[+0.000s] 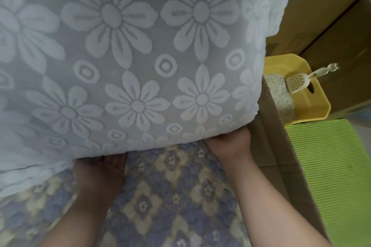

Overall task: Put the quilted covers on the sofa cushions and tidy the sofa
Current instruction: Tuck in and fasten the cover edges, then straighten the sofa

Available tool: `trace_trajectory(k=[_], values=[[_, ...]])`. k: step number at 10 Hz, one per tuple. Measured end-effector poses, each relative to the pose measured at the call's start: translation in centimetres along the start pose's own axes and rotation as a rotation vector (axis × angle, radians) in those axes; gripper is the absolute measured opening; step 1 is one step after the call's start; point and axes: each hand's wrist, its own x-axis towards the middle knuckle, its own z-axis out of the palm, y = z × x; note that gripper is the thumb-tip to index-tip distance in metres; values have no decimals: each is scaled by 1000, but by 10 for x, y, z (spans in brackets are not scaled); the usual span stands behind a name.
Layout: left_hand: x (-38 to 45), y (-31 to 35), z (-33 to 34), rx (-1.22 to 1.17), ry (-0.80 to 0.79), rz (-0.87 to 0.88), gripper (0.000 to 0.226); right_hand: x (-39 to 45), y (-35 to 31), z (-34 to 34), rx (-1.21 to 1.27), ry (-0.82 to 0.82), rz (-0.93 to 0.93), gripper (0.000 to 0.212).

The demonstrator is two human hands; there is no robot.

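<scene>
A thick pale grey blanket (128,62) with raised white flowers fills most of the view, its near edge lifted above a mattress (172,196) with a blue and beige diamond pattern. My left hand (104,168) reaches under that edge, palm up, its fingers hidden by the cloth. My right hand (230,144) holds the blanket's near right corner; its fingertips disappear under the fabric too.
A brown bed frame edge (281,156) runs along the right side. Beyond it stand a yellow litter tray (309,106) with a cream scoop (297,84), a green mat (331,176) and cardboard boxes (331,26).
</scene>
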Motion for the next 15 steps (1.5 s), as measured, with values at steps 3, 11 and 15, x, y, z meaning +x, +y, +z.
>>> trace_trajectory(k=[3,11,15], values=[[-8,-7,14,293,16,202,52,-22,69,-20,399,68,236,57],[-11,321,-79,47,-22,-133,65,-80,394,129,-97,-176,201,103],[47,340,-45,136,118,145,83,-92,351,80,22,-17,105,57]])
